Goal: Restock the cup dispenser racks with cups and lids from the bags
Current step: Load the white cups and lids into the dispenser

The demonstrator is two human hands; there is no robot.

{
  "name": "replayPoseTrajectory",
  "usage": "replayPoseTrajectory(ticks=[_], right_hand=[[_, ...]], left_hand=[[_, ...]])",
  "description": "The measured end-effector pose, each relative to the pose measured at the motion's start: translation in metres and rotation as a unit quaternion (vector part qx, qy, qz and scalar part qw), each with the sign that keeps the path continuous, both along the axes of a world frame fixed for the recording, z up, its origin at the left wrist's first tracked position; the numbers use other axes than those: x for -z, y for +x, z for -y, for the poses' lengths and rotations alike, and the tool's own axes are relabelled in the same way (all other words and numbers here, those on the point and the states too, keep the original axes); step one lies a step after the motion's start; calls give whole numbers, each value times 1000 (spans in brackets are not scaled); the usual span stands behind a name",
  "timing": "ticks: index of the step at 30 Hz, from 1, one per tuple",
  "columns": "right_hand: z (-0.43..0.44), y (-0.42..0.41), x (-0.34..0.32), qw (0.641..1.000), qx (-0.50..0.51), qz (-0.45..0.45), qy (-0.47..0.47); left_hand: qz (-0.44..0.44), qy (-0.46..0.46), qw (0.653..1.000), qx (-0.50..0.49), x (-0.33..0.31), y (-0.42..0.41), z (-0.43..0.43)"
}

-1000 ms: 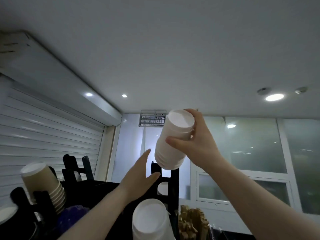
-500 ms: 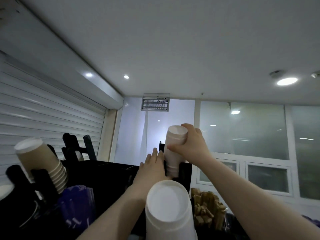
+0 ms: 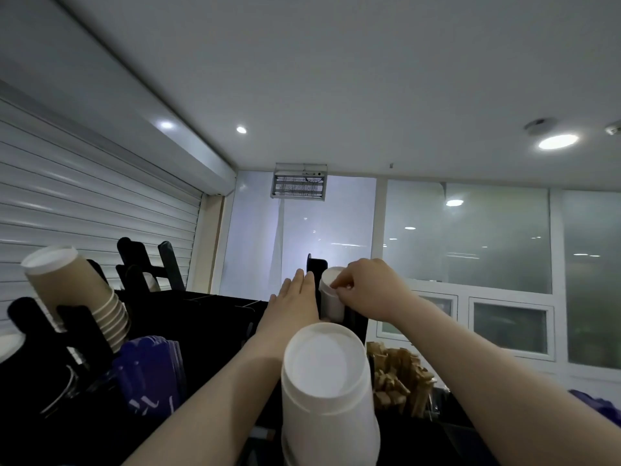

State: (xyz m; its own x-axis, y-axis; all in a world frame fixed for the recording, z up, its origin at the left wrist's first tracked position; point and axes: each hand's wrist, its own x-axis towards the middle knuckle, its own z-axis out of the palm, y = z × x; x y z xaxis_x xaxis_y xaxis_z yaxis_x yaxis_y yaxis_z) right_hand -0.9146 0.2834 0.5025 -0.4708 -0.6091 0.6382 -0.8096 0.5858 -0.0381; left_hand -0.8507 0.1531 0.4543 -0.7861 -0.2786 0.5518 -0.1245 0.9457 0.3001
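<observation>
A stack of white paper cups (image 3: 330,297), bottoms up, sits low in the far slot of the black dispenser rack (image 3: 215,317). My right hand (image 3: 366,290) curls over its top and grips it. My left hand (image 3: 295,304) lies flat with straight fingers against the rack's upright, left of the stack. A second stack of white cups (image 3: 327,385) stands in the near slot, just in front of the camera. At the left, a stack of brown cups (image 3: 77,294) leans in another slot.
A bundle of blue sleeves or lids (image 3: 151,375) sits below the brown cups. Wooden stirrers (image 3: 400,378) stand in a holder right of the near white stack. A roller shutter (image 3: 84,210) is at the left, windows at the back right.
My right hand has lowered the white cup stack down into the far rack slot. My left hand has stretched flat beside it. The view has tilted downward.
</observation>
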Motion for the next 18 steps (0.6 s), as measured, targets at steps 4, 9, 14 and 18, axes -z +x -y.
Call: replayPoseTrajectory(ticks=[4,9,14,18], right_hand=[[-13,10,12,998,-12,-33,-43],[-47,55,45,948,-130,77,-282],[-70,100,90,922,-228,189,-250],[-71,114,108,928,-241,197,-206]], left_hand=[[-103,70,990,61,2,11,-5],[-249,165,942,152,28,57,-4],[-309,202,918,146,77,105,-1],[-248,188,940,137,91,117,-6]])
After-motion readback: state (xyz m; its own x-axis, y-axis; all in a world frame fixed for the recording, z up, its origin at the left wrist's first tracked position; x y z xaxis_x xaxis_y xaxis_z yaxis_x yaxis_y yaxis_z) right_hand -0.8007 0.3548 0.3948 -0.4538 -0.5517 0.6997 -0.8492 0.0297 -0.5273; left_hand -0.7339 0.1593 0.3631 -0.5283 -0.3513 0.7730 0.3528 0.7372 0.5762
